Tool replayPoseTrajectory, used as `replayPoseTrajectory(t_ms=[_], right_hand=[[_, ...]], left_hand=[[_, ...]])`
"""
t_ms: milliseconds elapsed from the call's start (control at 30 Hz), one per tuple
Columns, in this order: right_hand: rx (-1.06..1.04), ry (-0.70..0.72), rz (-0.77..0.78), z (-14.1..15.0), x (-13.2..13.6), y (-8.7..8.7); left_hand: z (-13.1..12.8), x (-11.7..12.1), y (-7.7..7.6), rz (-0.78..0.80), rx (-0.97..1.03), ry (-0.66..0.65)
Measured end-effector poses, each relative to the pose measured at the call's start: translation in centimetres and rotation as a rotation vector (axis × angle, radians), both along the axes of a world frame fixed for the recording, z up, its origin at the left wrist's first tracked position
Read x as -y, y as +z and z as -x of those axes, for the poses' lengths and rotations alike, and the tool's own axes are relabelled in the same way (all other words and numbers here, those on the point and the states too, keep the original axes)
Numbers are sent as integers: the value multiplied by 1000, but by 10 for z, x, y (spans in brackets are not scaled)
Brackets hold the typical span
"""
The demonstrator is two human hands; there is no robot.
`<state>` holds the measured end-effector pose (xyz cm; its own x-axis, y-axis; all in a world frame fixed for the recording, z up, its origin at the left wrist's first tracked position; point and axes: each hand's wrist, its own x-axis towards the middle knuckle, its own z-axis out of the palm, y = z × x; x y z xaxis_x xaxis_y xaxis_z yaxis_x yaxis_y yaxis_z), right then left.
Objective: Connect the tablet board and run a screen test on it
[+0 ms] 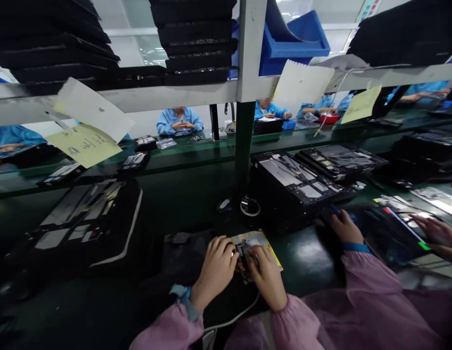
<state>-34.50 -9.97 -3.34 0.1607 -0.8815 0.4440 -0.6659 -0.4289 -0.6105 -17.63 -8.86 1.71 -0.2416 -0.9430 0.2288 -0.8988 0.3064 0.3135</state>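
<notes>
In the middle of the bench lies a flat yellow-edged panel [271, 250] with small parts on it, partly covered by my hands. My left hand [216, 267] has its fingers bent and together, gripping the panel's left side. Over its middle, my right hand [268, 279] curls its fingers down at a dark strip; what the fingertips pinch, if anything, is hidden. A dark flat pad [184, 257] lies left of my left hand. Beyond the panel sit a roll of tape [250, 206] and a small dark object [223, 205].
Stacked black trays with flat device parts stand at left [80, 218] and right [299, 180]. A shelf [197, 95] with a post [245, 141] crosses ahead, bearing black stacks and blue bins [295, 43]. At right, a co-worker's hands [344, 227] are near a dark screen [382, 233].
</notes>
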Motion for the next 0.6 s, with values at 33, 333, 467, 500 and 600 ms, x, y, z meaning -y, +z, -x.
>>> replayPoseTrajectory(t_ms=[33,333,467,500,600], right_hand=[[-61,-21,-12,-8,4,-2],[-381,-176,74,-39,12,-9],[-483,-162,149,-43,12,-13],[-503,-156,168,-44,13,-15],[-497,-111,194,-39,14,-15]], left_hand=[[0,7,-5,-6,53,14],[-7,17,-31,-94,87,-6],[-6,19,-31,-130,25,-4],[-4,19,-30,-141,12,-1],[-1,17,-20,-165,-54,3]])
